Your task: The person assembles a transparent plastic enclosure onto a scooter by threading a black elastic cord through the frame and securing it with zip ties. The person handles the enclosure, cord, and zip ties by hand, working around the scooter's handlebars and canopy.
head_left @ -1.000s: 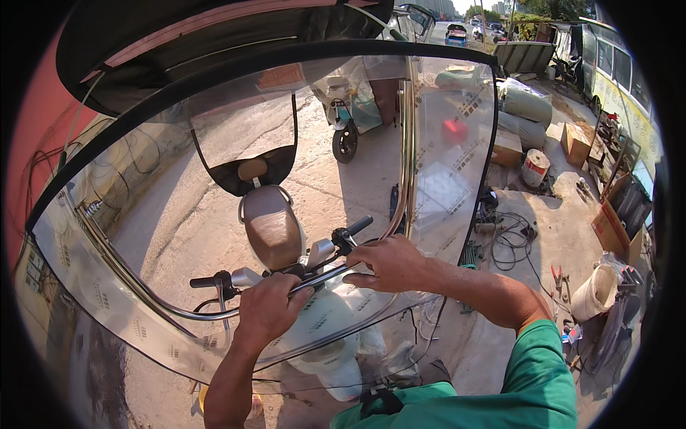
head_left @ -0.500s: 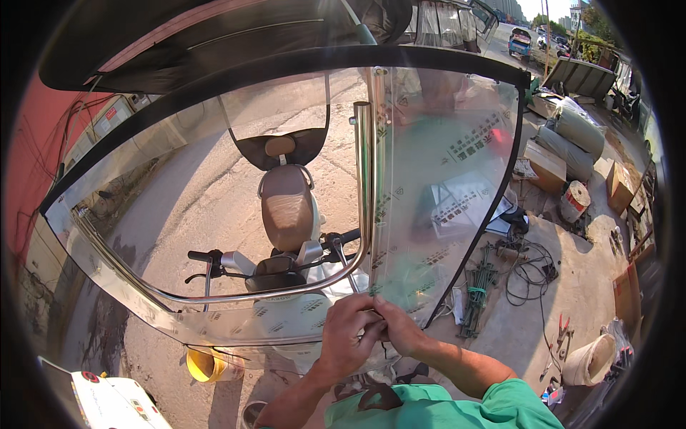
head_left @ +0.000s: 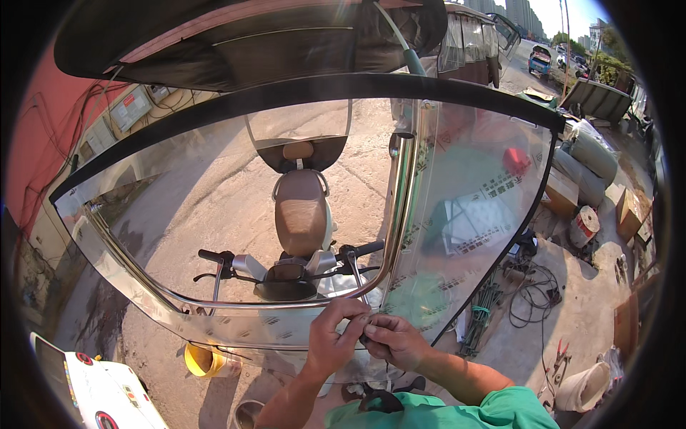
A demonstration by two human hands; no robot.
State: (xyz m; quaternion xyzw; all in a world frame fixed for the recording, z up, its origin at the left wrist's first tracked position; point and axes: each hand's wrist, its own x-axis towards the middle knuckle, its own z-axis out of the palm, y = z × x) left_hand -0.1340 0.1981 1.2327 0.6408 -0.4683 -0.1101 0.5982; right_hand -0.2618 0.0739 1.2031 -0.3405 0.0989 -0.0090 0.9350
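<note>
My left hand [head_left: 334, 336] and my right hand [head_left: 397, 342] meet in front of the lower edge of a large clear plastic sheet [head_left: 468, 275] with black edging. Both have fingers closed in a pinch. A small dark piece [head_left: 365, 337], too small to name, shows at the right fingertips; whether the left fingers grip it too, or something else, I cannot make out. Just above the hands, a shiny bent metal tube [head_left: 400, 207] curves along the sheet. Behind it stands a scooter with a brown seat [head_left: 299, 213] and black-gripped handlebars [head_left: 368, 248].
A yellow bucket [head_left: 203, 361] and a white vehicle [head_left: 107, 390] are at lower left. On the right lie a coiled black cable [head_left: 534, 297], a bundle of dark rods [head_left: 484, 311], a roll [head_left: 584, 225] and cardboard boxes [head_left: 561, 193]. A dark canopy [head_left: 279, 53] hangs overhead.
The view has shifted, so sheet, tube and scooter sit lower and further right. My hands have drawn slightly apart at the wrists, and the small dark piece now shows between my fingertips.
</note>
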